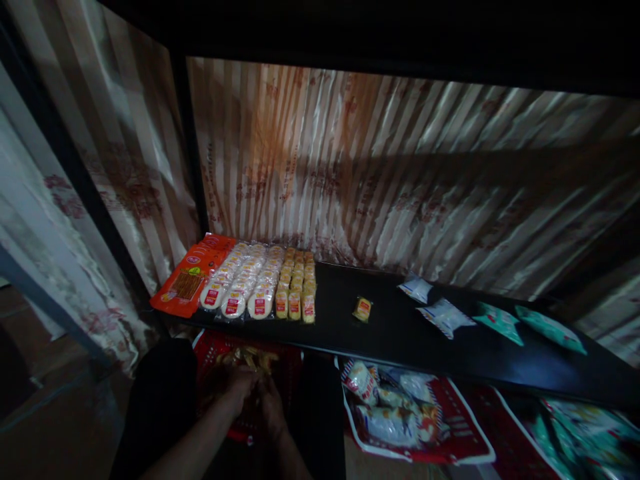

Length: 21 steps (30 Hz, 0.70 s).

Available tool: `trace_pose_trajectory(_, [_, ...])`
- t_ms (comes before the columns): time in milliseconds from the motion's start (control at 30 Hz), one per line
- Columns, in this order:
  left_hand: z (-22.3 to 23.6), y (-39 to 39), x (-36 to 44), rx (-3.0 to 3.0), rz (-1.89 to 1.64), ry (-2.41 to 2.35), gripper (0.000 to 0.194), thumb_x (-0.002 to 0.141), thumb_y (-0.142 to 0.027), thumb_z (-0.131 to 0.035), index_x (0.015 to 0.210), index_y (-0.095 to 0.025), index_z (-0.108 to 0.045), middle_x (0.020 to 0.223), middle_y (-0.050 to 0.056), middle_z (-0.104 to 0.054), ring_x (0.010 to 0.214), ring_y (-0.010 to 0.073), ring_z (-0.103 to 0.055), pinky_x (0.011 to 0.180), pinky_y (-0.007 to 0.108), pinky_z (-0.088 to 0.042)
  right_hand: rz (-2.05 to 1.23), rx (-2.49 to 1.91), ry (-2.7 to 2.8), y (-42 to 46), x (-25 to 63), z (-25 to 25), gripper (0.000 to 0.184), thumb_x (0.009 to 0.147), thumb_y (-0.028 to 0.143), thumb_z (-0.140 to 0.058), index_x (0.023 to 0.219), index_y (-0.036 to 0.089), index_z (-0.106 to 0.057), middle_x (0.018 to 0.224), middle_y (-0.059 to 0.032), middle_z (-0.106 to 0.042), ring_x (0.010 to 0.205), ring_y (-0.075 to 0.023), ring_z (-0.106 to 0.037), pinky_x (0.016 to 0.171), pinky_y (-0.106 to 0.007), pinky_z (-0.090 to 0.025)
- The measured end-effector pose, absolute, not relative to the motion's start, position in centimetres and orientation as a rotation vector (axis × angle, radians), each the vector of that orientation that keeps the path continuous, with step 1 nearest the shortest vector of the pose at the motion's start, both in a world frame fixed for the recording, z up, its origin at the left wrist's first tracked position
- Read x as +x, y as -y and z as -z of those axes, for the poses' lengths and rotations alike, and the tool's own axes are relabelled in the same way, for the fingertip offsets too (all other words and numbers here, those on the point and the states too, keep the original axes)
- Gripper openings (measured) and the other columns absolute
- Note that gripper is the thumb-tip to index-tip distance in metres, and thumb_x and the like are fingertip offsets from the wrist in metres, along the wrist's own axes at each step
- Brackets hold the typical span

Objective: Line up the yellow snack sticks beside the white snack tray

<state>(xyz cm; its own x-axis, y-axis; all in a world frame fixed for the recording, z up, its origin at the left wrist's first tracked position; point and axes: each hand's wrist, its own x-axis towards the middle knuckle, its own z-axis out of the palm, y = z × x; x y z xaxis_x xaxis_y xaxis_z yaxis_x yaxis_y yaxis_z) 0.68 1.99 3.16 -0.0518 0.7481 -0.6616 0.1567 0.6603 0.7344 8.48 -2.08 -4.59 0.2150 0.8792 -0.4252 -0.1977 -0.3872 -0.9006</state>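
Note:
Both my hands are low inside a red basket under the shelf edge, close together among small yellow wrapped snack packets. My left hand has its fingers curled at the packets. Beside it, my right hand is bent inward, its fingers closed against the same packets. Dim light hides the fingertips and how many packets are in them. Directly above, on the black shelf, stand tight rows of yellow snack packets. One yellow packet lies alone to their right.
Left of the yellow rows are round white crackers in clear wrap and orange snack bags. White bags and green bags lie on the right. More filled baskets stand below. A patterned curtain hangs behind.

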Motion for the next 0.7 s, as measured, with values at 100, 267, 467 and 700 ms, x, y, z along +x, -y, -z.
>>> trace_pose_trajectory(100, [-4.1,-2.0,0.6,0.659,-0.610,-1.584,0.012,0.075,-0.008,-0.046,0.069,-0.017,-0.052,0.051,-0.006,-0.053,0.048,0.0076,-0.053,0.055,0.020,-0.041,-1.335,-1.549,0.733,2.5,8.5,4.1,0.063,0.063,0.064,-0.057,0.113,0.027,-0.061,0.113,-0.0047,-0.065,0.116,-0.0263,-0.054,0.093,-0.038,-0.044])
trace_pose_trajectory(267, [-4.6,-2.0,0.4,0.572,-0.674,-1.565,0.011,0.081,-0.011,-0.047,0.076,-0.016,-0.055,0.060,-0.005,-0.058,0.054,0.0060,-0.057,0.062,0.019,-0.047,-1.469,-1.391,0.709,3.2,8.0,2.7,0.070,0.063,0.057,-0.062,0.125,0.026,-0.052,0.117,-0.0032,-0.064,0.114,-0.0240,-0.056,0.091,-0.036,-0.045])
trace_pose_trajectory(467, [-4.2,-2.0,0.2,0.542,-0.626,-1.541,0.025,0.087,-0.033,-0.053,0.101,-0.013,-0.057,0.092,0.002,-0.062,0.074,0.0105,-0.060,0.065,0.028,-0.052,-1.424,-1.486,0.882,4.0,7.9,1.8,0.081,0.063,0.046,-0.066,0.135,0.020,-0.040,0.119,-0.0078,-0.063,0.111,-0.0236,-0.057,0.093,-0.035,-0.044])
trace_pose_trajectory(700, [-4.3,-2.3,0.2,0.576,-0.619,-1.490,0.012,0.087,-0.017,-0.048,0.087,-0.011,-0.058,0.069,-0.001,-0.059,0.059,0.0059,-0.056,0.060,0.020,-0.048,-1.346,-1.466,1.036,4.0,7.9,2.3,0.075,0.066,0.047,-0.062,0.133,0.019,-0.041,0.120,-0.0091,-0.062,0.111,-0.0252,-0.058,0.094,-0.037,-0.043])
